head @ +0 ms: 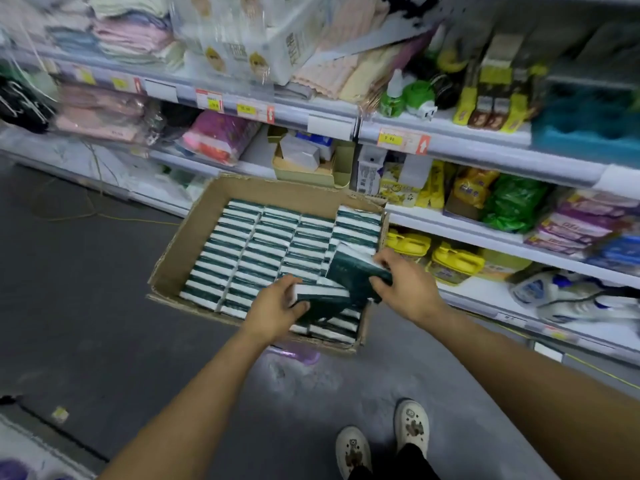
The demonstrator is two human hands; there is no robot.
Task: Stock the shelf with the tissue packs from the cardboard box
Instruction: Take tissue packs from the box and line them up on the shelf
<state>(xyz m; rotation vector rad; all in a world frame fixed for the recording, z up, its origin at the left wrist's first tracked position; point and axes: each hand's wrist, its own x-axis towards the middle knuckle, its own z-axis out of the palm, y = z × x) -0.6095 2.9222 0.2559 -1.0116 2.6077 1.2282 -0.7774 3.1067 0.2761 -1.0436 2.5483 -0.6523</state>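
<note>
A person lifts dark green tissue packs (346, 275) from the near right corner of a nearly full cardboard box (194, 237) beside the shelf (485, 223). The left hand (277, 306) curls around 1 pack's end; the right hand (405, 285) pinches another, apparently by its edge. Lifting straight up should spare the neighbouring rows.
</note>
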